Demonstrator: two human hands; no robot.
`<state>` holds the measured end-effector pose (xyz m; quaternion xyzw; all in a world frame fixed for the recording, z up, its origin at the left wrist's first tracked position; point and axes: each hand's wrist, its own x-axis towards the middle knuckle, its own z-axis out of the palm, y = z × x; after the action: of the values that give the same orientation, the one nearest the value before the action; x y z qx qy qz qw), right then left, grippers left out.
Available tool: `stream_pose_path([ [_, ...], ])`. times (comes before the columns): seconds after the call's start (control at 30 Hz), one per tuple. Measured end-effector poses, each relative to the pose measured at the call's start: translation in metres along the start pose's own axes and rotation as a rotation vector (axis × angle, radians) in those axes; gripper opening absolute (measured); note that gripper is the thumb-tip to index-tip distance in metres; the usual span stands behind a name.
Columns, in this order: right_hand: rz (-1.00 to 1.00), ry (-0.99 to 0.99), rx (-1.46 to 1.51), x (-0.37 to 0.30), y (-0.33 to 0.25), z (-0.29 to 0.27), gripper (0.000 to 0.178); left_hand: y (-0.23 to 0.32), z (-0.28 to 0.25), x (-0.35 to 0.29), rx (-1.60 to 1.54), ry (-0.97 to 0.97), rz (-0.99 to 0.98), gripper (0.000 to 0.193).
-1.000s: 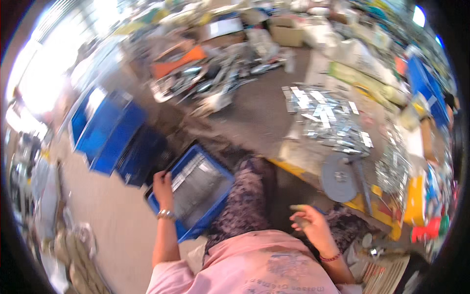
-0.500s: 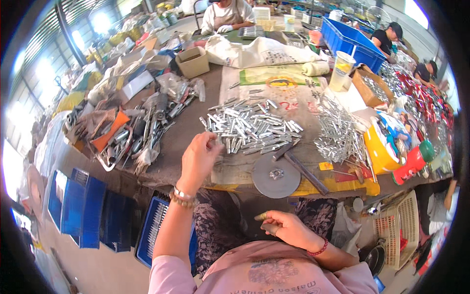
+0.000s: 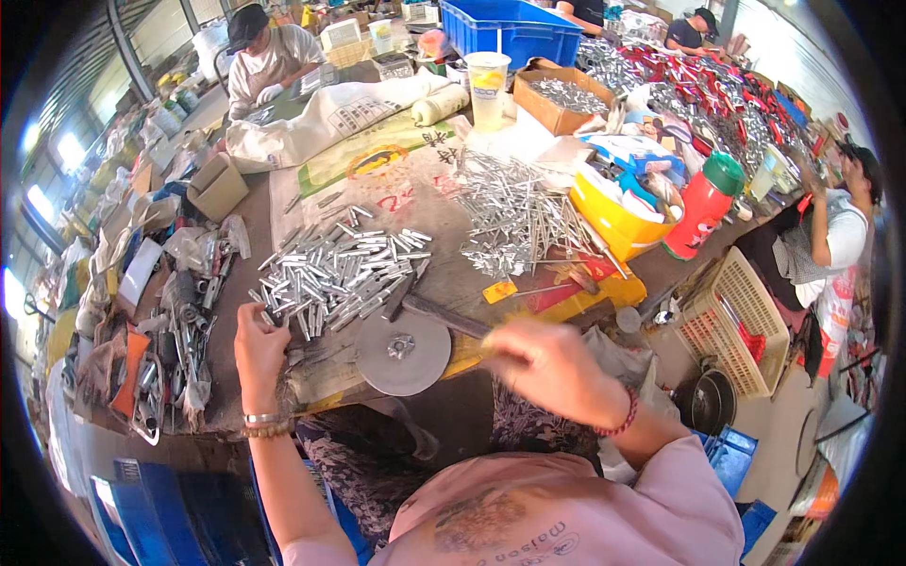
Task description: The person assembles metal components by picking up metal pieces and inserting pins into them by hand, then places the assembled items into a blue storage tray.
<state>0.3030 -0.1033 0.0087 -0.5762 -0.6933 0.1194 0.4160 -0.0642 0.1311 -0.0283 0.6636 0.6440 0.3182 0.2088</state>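
A heap of short silver metal pieces (image 3: 344,269) lies on the worktable in front of me. My left hand (image 3: 261,347) is at the heap's near left edge, fingers curled together; what they pinch, if anything, is hidden. Beside the heap lies a flat grey round disc (image 3: 377,370) with a raised hub. A hammer (image 3: 445,317) rests with its head between heap and disc, its dark handle slanting toward my right hand (image 3: 557,370). That hand is smeared by motion at the handle's end; whether it touches the handle does not show.
Thin silver rods (image 3: 514,212) are heaped farther right, near a yellow container (image 3: 613,222) and a red bottle with green cap (image 3: 703,208). Scrap metal (image 3: 184,302) piles up at left. Behind stand a drink cup (image 3: 487,94) and a blue crate (image 3: 514,42). Other people work around.
My view has turned rightward, so the table appears shifted left. My left hand has come down to the heap's edge. My right hand has risen from my lap to the hammer handle's end.
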Motion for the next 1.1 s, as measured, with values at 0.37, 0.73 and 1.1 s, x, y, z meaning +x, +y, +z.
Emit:
stream_pose_path([
  [0.37,-0.082,0.021,-0.608,0.027,0.087,-0.025,0.011,0.027,-0.021,-0.087,-1.648,-0.416,-0.198,0.059],
  [0.73,-0.342,-0.070,-0.195,0.036,0.000,0.054,0.015,0.062,0.035,-0.142,-0.678,-0.366,-0.022,0.024],
  [1.1,-0.441,-0.137,-0.269,0.043,0.005,0.066,0.014,0.077,0.025,-0.141,-0.149,-0.199,0.418,0.018],
])
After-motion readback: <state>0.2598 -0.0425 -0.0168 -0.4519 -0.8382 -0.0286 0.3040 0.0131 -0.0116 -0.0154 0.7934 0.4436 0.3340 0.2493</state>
